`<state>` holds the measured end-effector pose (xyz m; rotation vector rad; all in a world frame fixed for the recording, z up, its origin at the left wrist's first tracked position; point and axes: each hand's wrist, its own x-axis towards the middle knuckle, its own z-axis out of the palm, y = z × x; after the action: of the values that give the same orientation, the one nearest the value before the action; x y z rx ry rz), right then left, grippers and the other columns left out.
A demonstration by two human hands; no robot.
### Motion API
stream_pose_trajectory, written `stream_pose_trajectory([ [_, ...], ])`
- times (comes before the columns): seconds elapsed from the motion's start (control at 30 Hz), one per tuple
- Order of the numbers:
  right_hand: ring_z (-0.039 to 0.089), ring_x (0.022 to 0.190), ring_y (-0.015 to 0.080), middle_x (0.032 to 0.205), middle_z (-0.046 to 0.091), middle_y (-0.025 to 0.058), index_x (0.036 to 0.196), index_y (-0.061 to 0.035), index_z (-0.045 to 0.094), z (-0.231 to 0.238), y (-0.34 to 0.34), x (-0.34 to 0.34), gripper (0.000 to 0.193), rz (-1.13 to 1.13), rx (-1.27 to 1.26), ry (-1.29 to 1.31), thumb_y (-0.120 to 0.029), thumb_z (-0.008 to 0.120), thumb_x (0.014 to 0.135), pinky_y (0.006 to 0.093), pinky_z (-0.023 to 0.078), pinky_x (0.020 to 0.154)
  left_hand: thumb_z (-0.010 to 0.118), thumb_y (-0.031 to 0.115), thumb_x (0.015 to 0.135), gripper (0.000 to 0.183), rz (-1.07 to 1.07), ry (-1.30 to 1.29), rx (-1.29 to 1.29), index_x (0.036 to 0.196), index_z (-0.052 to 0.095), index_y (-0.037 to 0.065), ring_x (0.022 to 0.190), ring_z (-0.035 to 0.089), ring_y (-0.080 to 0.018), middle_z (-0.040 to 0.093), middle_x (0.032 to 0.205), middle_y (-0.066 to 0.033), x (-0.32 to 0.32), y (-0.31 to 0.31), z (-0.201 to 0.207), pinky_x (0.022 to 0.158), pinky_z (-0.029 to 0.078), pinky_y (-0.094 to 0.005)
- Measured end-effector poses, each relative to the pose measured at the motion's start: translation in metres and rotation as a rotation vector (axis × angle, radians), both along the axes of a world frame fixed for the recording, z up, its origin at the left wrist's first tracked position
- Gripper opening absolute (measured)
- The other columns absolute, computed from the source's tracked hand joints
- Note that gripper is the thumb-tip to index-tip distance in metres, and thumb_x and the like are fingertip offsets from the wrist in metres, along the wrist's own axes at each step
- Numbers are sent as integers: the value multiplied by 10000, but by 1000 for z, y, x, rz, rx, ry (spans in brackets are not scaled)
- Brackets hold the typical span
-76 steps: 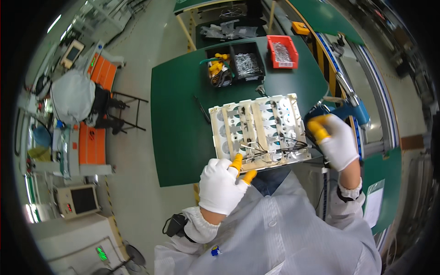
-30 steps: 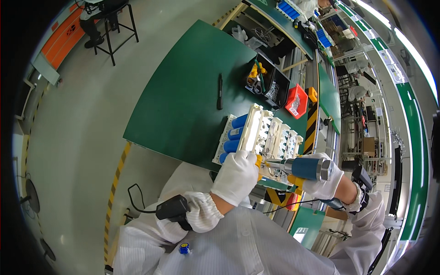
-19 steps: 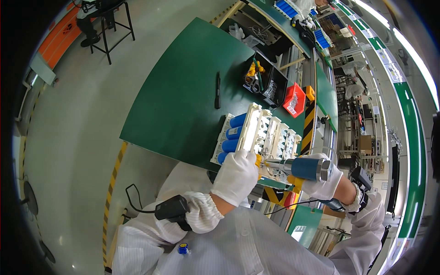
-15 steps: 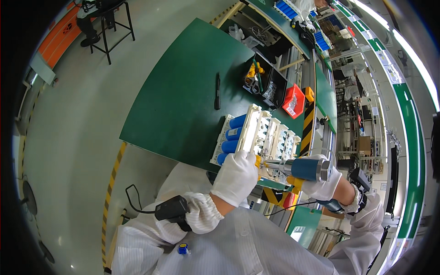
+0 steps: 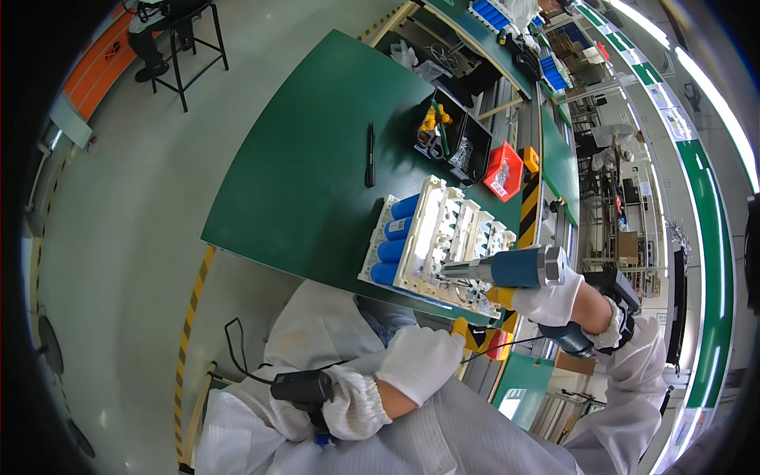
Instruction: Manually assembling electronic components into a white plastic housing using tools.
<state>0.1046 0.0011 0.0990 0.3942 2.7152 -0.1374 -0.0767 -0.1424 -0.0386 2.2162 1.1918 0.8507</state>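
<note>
In my right hand, gloved in white with yellow fingertips, is a blue-grey power screwdriver. Its metal nose reaches left over a cream plastic battery holder, close to the upper face; contact with a screw cannot be made out. Blue cylindrical cells line the holder's left side, at the table's near edge. My left hand, in the same kind of glove, is below that edge, apart from the holder. Its fingers look bunched together, with one yellow tip showing; whatever they may hold is hidden.
On the green table lie a black pen, a black divided bin with scissors and small parts, and a red tray of small metal parts. A stool and a seated person's legs are far left.
My left hand has come off the holder and moved down toward my lap. The screwdriver has shifted slightly up and left, its nose now further over the holder.
</note>
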Motion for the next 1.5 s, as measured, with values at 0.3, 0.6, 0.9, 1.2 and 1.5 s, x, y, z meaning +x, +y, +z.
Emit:
stream_pose_trajectory([
  [0.3, 683, 738, 268, 832, 697, 129, 924, -27, 700, -7, -3, -37, 120, -628, -324, -45, -122, 699, 849, 370, 562, 654, 583, 172, 894, 124, 16, 87, -200, 913, 663, 79, 553, 686, -225, 672, 639, -50, 2, 14, 0, 475, 517, -368],
  [0.6, 671, 850, 306, 951, 718, 130, 1037, -103, 710, 0, 17, -58, 258, -773, -370, -416, -267, 611, 864, 373, 564, 825, 587, 179, 918, 216, 89, 164, -310, 1100, 632, 70, 624, 713, -228, 705, 738, -58, 9, 32, 0, 503, 520, -380],
  [0.9, 679, 797, 286, 924, 731, 108, 1053, -94, 721, -8, 22, -34, 258, -587, -385, -237, -229, 647, 846, 355, 576, 767, 567, 142, 944, 312, 82, 157, -359, 1247, 607, 82, 645, 718, -241, 715, 761, -57, 17, 34, 0, 525, 525, -406],
  [1.2, 707, 766, 347, 855, 733, 130, 950, -149, 737, 25, 8, -67, 241, -801, -258, -385, -322, 671, 796, 425, 584, 677, 577, 175, 924, 222, 117, 403, -198, 1122, 627, 87, 564, 679, -200, 661, 700, -48, 31, 27, -13, 436, 484, -374],
  [1.5, 683, 707, 294, 778, 678, 152, 1016, -30, 677, -56, 61, 143, 185, -757, 223, 67, -160, 570, 940, 394, 555, 635, 686, 164, 818, 62, 115, 252, -48, 835, 682, 104, 729, 676, -253, 627, 822, -82, -12, 75, 19, 638, 545, -378],
])
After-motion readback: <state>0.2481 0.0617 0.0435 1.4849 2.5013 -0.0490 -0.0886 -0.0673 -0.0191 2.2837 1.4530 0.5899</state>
